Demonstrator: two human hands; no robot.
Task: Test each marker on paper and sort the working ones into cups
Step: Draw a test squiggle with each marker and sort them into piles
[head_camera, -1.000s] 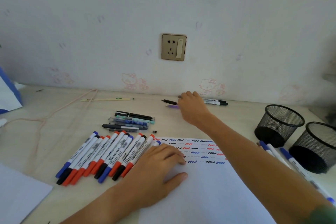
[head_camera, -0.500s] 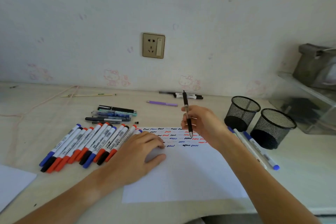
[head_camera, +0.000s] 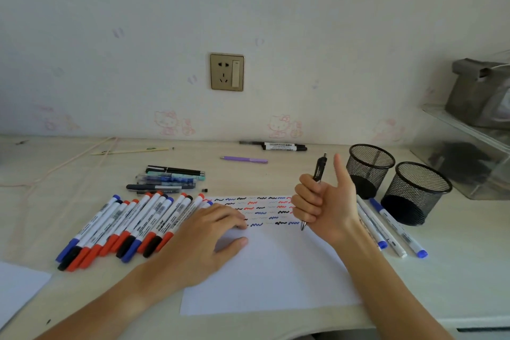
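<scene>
White paper (head_camera: 270, 273) lies at the desk's (head_camera: 455, 279) near edge, centre; its far strip carries rows of red, blue and black squiggles. Left hand (head_camera: 205, 240) rests flat on the sheet's left side, fingers straight and spread, holding nothing. Right hand (head_camera: 324, 207) is above the sheet's right far corner, fingers curled round a black pen (head_camera: 317, 174) held near upright, tip down, just over the paper; thumb stuck up, free of the barrel.

Left of the sheet: a fanned row of markers (head_camera: 129, 226) with red, blue and black caps, touching one another, reaching toward the near-left edge. Behind them a small stack of pens (head_camera: 168, 181). A purple pen (head_camera: 244, 159) lies alone mid-desk; a black marker (head_camera: 284, 146) lies at the far edge against the wall.

Right of the sheet: three blue-capped markers (head_camera: 392, 232) lie side by side, just beside two black mesh cups (head_camera: 397, 182), which stand upright and close together near the right edge. Bare desk shows between purple pen and sheet, and at the near-right corner. A second sheet (head_camera: 16, 287) overhangs the near-left corner
</scene>
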